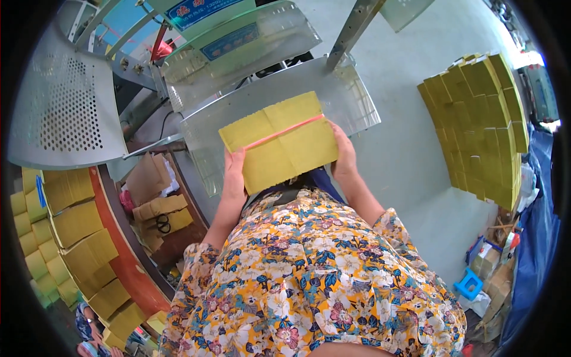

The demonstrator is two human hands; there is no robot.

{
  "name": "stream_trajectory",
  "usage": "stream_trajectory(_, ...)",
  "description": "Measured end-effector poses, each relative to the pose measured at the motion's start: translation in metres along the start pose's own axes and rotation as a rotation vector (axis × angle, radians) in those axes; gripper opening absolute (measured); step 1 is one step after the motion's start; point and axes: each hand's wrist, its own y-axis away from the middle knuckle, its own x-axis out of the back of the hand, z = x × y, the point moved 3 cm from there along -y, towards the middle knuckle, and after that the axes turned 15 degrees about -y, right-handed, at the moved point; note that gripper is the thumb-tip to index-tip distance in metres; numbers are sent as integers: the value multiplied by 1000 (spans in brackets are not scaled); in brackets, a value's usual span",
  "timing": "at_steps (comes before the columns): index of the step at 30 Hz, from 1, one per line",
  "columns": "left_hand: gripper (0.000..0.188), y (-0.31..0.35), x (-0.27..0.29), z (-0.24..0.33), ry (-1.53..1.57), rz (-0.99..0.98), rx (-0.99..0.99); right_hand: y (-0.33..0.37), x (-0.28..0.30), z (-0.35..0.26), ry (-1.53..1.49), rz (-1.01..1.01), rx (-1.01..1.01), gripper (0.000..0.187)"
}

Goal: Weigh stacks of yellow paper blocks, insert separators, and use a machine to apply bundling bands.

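Both hands on one yellow pack, held over the metal tray

Yellow pack sits in front of the person's body, above the near side of the metal tray, slightly tilted, right end higher in view. Pink band runs across it lengthwise, over a crease near the middle; top edge looks jagged

Left hand: partly closed, gripping the pack's left end, thumb on the upper face, other fingers mostly hidden. Right hand: partly closed, gripping the right end, by the end of the band, fingers partly hidden. Whether the pack touches the tray, can't tell

Beyond the tray: clear cover with a blue label. Upper left: perforated panel

Right side: big yellow pile on the floor; lower down, blue stool near the blue tarp

Left side: yellow stacks in a curved row beside a red board; next to that, black scissors and cardboard

Floral shirt fills lower middle; another person partly shows at lower left
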Motion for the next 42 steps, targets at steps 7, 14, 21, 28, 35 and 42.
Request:
stream_trajectory(7,53,-21,36,-6,161,-79,137,7,-16,6,165,-13,51,34)
stream_trajectory(14,58,-23,51,-11,345,-31,7,-22,-16,-39,926,-231,356,20)
stream_trajectory(21,56,-18,32,-16,310,-11,23,-25,-39,-35,1124,-315,495,7)
stream_trajectory(28,54,-17,35,-19,287,61,71,-19,-25,-26,935,-201,367,6)
stream_trajectory(35,54,-13,35,-13,250,-13,80,-16,-12,-33,949,-345,188,4)
stream_trajectory(42,54,-13,34,-18,240,26,114,-13,-16,-43,950,-487,233,6)
